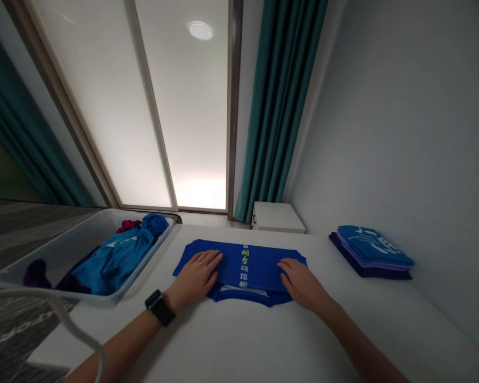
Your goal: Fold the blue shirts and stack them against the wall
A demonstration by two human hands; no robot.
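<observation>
A blue T-shirt (pixel 259 263) with white and yellow lettering lies folded over on the white table, its neckline toward me. My left hand (pixel 197 274), below a black watch on the wrist, rests flat on the shirt's left part with the fingers stretched out. On the right part lies my right hand (pixel 299 279), fingers extended over the cloth and the thumb a little apart. Neither hand grips the fabric.
At the left stands a clear plastic bin (pixel 64 242) with crumpled blue, purple and red clothes (pixel 115 258). A stack of folded clothes (pixel 373 250) sits on the table (pixel 239 340) by the right wall. Behind is a white cabinet (pixel 277 215). A pale cable (pixel 69 324) crosses the lower left.
</observation>
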